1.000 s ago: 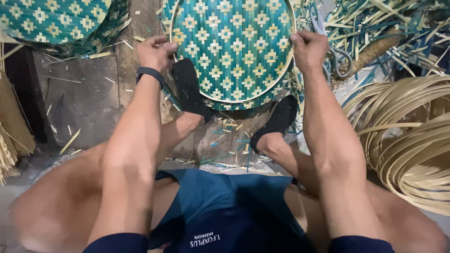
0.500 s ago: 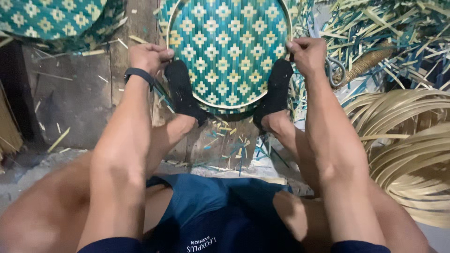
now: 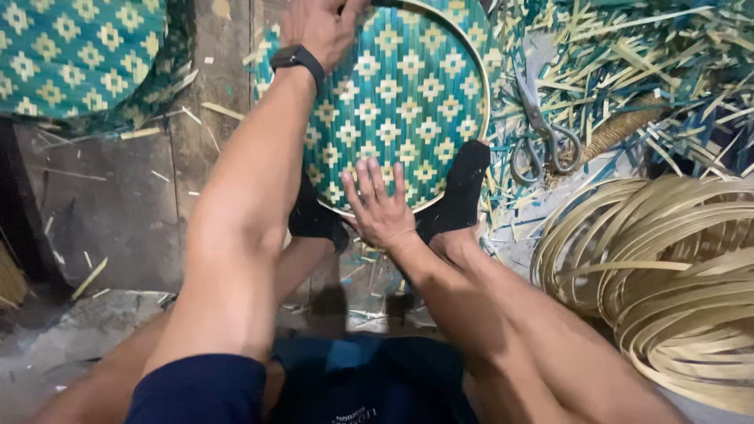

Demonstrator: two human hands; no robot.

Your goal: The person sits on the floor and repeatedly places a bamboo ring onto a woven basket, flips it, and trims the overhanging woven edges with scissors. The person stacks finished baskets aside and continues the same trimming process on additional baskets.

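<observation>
**Both hands on the woven tray, feet bracing its lower edge**

We have the round teal-and-cream woven bamboo tray with a pale hoop rim (image 3: 408, 102) propped on the floor ahead of us, its lower edge pinned between our two black-socked feet (image 3: 459, 192). Our left hand (image 3: 318, 27) is curled over the top rim, closed on it; our right hand (image 3: 381, 208) lies flat and open, fingers spread, pressing the weave near the bottom. We judge the tray light and springy: the mat gives under a palm, while the hoop is stiff, so the rim is the place to grip. Thin strip ends may be sharp.

Room is tight. A pair of metal scissors (image 3: 542, 133) lies just right of the rim amid green and pale bamboo offcuts (image 3: 628, 71), coils of pale split bamboo strips (image 3: 667, 267) crowd the right, and a second patterned woven mat (image 3: 75, 55) lies left. The bare grey floor (image 3: 110, 204) on the left offers the most space.
</observation>
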